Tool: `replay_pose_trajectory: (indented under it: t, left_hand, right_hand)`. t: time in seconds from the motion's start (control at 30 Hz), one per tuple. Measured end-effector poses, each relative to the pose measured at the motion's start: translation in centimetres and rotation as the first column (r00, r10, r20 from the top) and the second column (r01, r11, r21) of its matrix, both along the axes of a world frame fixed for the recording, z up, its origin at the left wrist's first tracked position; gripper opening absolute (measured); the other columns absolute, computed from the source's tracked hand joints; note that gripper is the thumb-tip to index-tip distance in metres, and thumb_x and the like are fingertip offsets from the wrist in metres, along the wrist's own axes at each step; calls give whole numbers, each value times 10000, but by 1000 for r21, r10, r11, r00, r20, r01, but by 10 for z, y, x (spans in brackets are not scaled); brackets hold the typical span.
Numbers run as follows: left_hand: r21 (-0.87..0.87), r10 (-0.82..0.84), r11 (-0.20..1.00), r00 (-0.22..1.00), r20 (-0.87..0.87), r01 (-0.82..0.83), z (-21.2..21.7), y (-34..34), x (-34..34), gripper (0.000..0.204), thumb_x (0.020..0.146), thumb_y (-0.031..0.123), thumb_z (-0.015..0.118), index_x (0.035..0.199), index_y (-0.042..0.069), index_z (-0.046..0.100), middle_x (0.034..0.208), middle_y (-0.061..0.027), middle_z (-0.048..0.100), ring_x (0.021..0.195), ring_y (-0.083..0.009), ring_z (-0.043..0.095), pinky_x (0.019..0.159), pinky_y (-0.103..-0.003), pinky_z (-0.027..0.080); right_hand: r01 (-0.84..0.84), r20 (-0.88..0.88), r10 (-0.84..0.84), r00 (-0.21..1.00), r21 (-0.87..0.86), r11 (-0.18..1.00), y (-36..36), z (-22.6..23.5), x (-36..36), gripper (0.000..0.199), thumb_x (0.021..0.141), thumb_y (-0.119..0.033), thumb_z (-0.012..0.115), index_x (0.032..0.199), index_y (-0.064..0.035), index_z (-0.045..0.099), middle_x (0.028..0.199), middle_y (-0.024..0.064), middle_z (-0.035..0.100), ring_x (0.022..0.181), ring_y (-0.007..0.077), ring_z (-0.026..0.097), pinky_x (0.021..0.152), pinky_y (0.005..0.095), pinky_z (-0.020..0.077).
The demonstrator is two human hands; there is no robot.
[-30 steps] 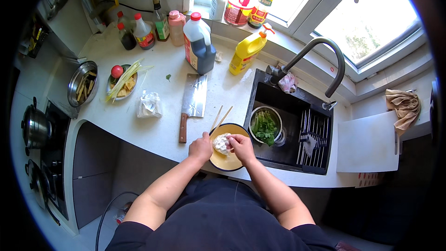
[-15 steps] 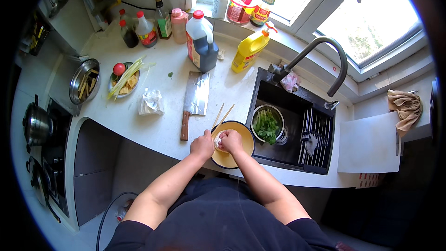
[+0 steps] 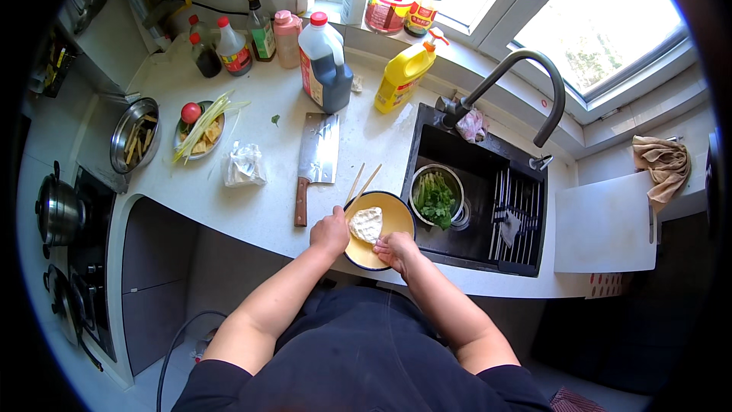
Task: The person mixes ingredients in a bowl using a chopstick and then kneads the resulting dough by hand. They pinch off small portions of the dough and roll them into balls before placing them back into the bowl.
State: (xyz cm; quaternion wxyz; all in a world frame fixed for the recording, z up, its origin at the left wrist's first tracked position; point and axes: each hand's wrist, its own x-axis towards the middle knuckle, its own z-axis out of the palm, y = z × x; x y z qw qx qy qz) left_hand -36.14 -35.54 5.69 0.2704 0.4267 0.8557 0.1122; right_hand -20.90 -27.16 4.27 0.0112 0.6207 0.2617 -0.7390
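A yellow bowl [image 3: 395,218] with a dark rim sits at the counter's front edge, beside the sink. A pale lump of dough-like food [image 3: 366,223] lies inside it. My left hand [image 3: 329,233] grips the bowl's left rim. My right hand [image 3: 396,249] rests on the near rim, fingers curled over it. A pair of chopsticks [image 3: 360,184] lies just behind the bowl. A cleaver [image 3: 316,162] with a wooden handle lies on the counter to the left.
The black sink [image 3: 488,240] holds a metal pot of greens [image 3: 436,197] under a dark tap [image 3: 526,76]. Bottles, a yellow bottle [image 3: 404,75] and a dark jug [image 3: 326,65] stand at the back. A plate of vegetables [image 3: 200,128], a plastic bag [image 3: 242,165], a metal bowl [image 3: 134,136] and stove pots [image 3: 58,210] lie left.
My right hand has come off the pale lump and settled on the bowl's near rim. The lump now lies uncovered in the bowl. My left hand stays at the left rim.
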Motion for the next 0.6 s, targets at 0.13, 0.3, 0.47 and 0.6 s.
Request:
replay_pose_trajectory:
  t: [0.13,0.3,0.47,0.6]
  left_hand:
    - [2,9,1000,1000,2,-9,2,1,-2,222,873,230,473,946,21,452,750,-230,631,736,-404,628,653,-499,498]
    - [33,11,999,1000,-13,-10,4,4,-9,200,865,201,468,940,16,451,744,-238,628,730,-407,629,650,-499,500]
    - [30,-9,999,1000,-16,10,4,4,-9,207,863,206,475,937,14,448,747,-242,628,722,-405,630,642,-495,501]
    - [21,3,1000,1000,-10,-2,6,3,-10,215,865,216,480,938,17,446,751,-238,629,728,-404,629,645,-498,499]
  right_hand:
    - [348,-108,-374,921,-207,915,-1,-10,-16,209,852,-52,367,978,72,479,964,198,544,892,320,569,809,416,481]
    - [533,-234,-571,787,-209,820,7,0,-35,295,843,-49,358,1047,150,435,1071,261,511,1024,381,513,941,464,421]
    - [523,-323,-575,752,-239,818,25,37,-61,279,841,-118,402,961,133,432,993,260,494,952,371,507,945,486,410]
    - [278,-383,-352,854,-236,931,40,44,-51,260,861,-145,443,977,88,440,959,237,502,915,368,532,887,460,445]
